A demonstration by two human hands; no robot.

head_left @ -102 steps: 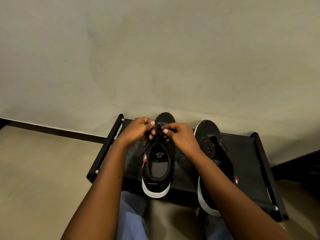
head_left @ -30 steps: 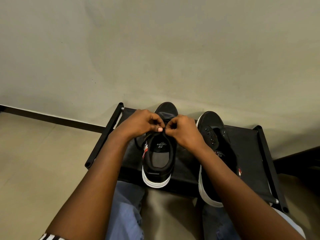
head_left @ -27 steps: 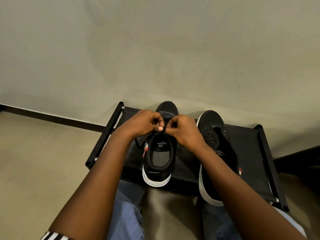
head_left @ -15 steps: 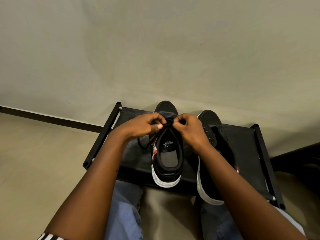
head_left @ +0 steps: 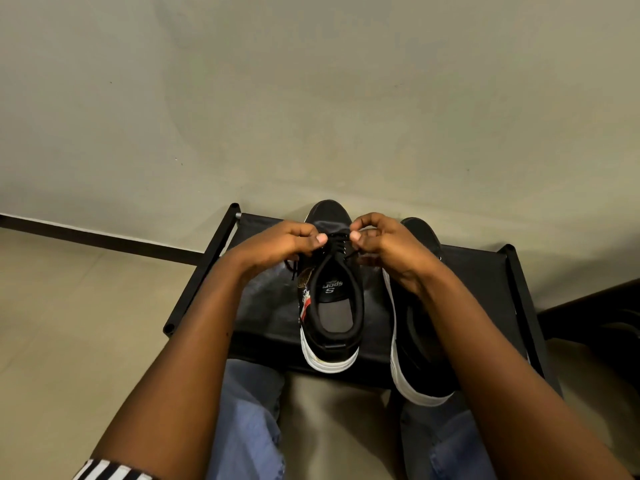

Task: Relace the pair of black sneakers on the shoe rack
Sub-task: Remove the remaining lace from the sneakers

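Observation:
Two black sneakers with white soles stand heel-toward-me on a low black shoe rack (head_left: 485, 271). The left sneaker (head_left: 334, 306) is in the middle, its black lace (head_left: 334, 242) crossing the upper eyelets. My left hand (head_left: 280, 245) pinches the lace on the left side of the tongue. My right hand (head_left: 388, 245) pinches the lace on the right side. A loose lace end hangs by the shoe's left side. The right sneaker (head_left: 415, 358) lies partly under my right forearm.
The rack stands against a plain beige wall (head_left: 311, 98) with a dark skirting strip (head_left: 104, 237). Beige floor tiles (head_left: 69, 341) spread to the left. My knees in blue jeans (head_left: 249, 410) sit just before the rack's front edge. A dark object (head_left: 595, 313) lies at the right.
The left sneaker has shifted right, closer to the other shoe. My hands have moved apart a little, each drawing the lace sideways across the eyelets.

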